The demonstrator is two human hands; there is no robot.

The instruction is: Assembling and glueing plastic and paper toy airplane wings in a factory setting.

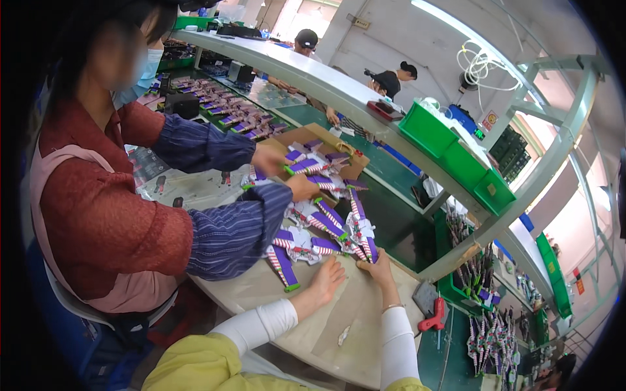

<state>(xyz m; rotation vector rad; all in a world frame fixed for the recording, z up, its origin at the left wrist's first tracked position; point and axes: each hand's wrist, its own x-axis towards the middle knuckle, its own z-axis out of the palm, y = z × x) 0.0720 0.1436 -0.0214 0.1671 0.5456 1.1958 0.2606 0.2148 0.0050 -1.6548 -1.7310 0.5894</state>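
My right hand (379,270) pinches the near tip of a purple, white and red-striped toy aircraft (360,228), which stands tilted beside a heap. Left of it, my left hand (326,284) hovers low over the tan worktop (326,342), fingers apart and holding nothing. Just beyond those fingers lies a similar toy aircraft (299,241) with green tips. More of them overlap behind it, in and around a cardboard box (355,166). At the left a co-worker's two hands reach into the pile; what they grip is partly hidden.
A red glue gun (433,315) lies at the right beside a grey block (426,297). A small whitish scrap (343,335) is on the worktop. Green bins (427,133) sit on the shelf above. The co-worker's striped sleeve (228,228) crosses close on the left.
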